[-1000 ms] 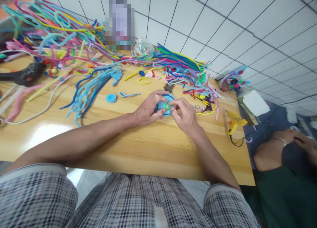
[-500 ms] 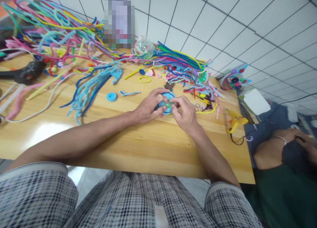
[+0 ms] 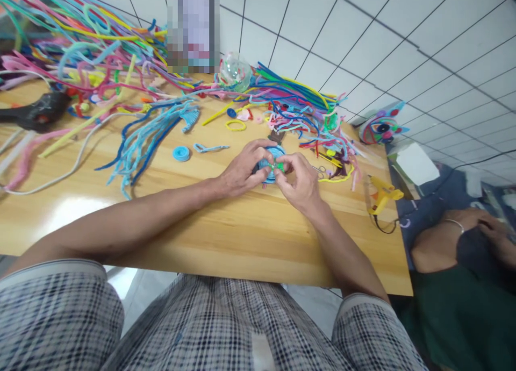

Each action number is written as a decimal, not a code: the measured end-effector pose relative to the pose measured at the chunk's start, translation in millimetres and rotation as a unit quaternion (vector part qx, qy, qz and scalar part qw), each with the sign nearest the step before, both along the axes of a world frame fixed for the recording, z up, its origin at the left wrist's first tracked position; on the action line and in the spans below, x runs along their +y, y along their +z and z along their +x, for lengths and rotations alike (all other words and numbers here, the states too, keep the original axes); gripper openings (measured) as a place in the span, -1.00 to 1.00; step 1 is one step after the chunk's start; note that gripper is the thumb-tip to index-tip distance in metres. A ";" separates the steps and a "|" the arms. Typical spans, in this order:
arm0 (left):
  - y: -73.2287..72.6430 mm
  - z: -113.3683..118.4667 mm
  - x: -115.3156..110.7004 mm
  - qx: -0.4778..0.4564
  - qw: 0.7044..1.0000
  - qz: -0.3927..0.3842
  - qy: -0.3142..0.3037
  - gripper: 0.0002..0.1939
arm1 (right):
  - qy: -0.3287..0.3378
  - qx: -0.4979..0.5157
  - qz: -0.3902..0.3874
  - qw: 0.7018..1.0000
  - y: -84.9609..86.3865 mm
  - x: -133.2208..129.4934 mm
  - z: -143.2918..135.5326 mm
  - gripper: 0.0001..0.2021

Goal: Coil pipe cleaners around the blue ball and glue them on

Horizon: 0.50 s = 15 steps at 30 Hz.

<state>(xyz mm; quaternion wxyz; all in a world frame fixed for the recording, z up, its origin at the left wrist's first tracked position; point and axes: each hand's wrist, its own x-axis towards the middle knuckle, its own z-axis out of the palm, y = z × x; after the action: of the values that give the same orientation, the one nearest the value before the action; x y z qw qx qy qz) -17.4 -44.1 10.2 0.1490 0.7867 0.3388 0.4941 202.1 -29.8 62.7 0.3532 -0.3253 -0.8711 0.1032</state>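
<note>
In the middle of the table, my left hand (image 3: pixel 244 169) and my right hand (image 3: pixel 300 182) meet over a round blue coil (image 3: pixel 274 151) that looks wound from pipe cleaner. A small green piece (image 3: pixel 279 167) sits between their fingertips, its exact kind too small to make out. Both hands are closed in a pinch, thumb against forefinger. My fingers cover part of the coil. To the left lie a smaller blue coil (image 3: pixel 181 154) and a bent light-blue pipe cleaner (image 3: pixel 210 148).
Blue pipe cleaners (image 3: pixel 151 132) spread at left, near a black tool (image 3: pixel 42 112). Colourful bundles (image 3: pixel 290 83) and a clear ball (image 3: pixel 235 72) line the tiled wall. A yellow glue gun (image 3: pixel 384 194) is at the right edge. A person in dark green (image 3: pixel 455 312) sits beyond it.
My fingertips have shifted slightly, and more of the green piece shows at my right fingertips. Both hands stay over the blue coil. The view has tilted a little.
</note>
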 end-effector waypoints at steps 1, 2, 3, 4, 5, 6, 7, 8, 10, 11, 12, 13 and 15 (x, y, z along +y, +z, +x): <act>0.4 0.2 0.0 -0.001 1.000 -0.001 0.000 -0.83 | 0.003 0.001 -0.007 1.000 0.6 0.5 0.6 -0.82; 0.7 0.3 0.0 -0.001 1.000 -0.003 -0.001 -0.84 | 0.006 0.001 -0.013 1.000 1.3 1.1 1.3 -0.81; 1.0 0.3 0.0 -0.002 1.000 -0.003 -0.001 -0.84 | 0.010 0.000 -0.017 1.000 2.0 1.6 2.1 -0.80; 1.3 0.2 0.0 -0.005 1.000 -0.003 -0.002 -0.84 | 0.013 0.000 -0.020 1.000 2.6 2.0 2.6 -0.79; 1.5 0.1 0.0 -0.008 1.000 -0.002 -0.003 -0.83 | 0.016 -0.001 -0.022 1.000 3.0 2.3 3.0 -0.78; 1.8 0.0 0.0 -0.011 1.000 -0.001 -0.006 -0.83 | 0.017 0.001 -0.022 1.000 3.1 2.5 3.1 -0.77; 2.0 -0.2 -0.1 -0.014 1.000 -0.001 -0.008 -0.82 | 0.018 0.003 -0.022 1.000 3.0 2.5 2.9 -0.77; 2.3 -0.4 -0.4 -0.015 1.000 -0.004 -0.011 -0.82 | 0.018 0.007 -0.021 1.000 2.6 2.4 2.5 -0.77; 3.4 -0.7 -1.3 -0.018 1.000 -0.014 -0.014 -0.80 | 0.015 0.012 -0.016 1.000 1.4 2.0 1.3 -0.77; 4.2 -0.8 -2.0 -0.020 0.999 -0.021 -0.016 -0.79 | 0.014 0.015 -0.013 1.000 0.8 1.7 0.7 -0.76; 5.0 -0.9 -2.7 -0.022 0.999 -0.028 -0.016 -0.77 | 0.013 0.017 -0.010 1.000 0.2 1.5 0.1 -0.76; 5.9 -1.0 -3.3 -0.024 0.999 -0.034 -0.015 -0.77 | 0.014 0.020 -0.007 1.000 -0.2 1.3 -0.3 -0.76; 7.4 -1.0 -4.1 -0.027 0.999 -0.040 -0.012 -0.76 | 0.013 0.021 -0.006 1.000 -0.5 1.2 -0.8 -0.76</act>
<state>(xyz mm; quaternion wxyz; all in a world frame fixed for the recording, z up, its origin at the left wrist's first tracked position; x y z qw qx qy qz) -18.3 -48.2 17.6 0.1955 0.7700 0.3451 0.4998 201.3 -28.6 62.2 0.3684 -0.3135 -0.8670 0.1196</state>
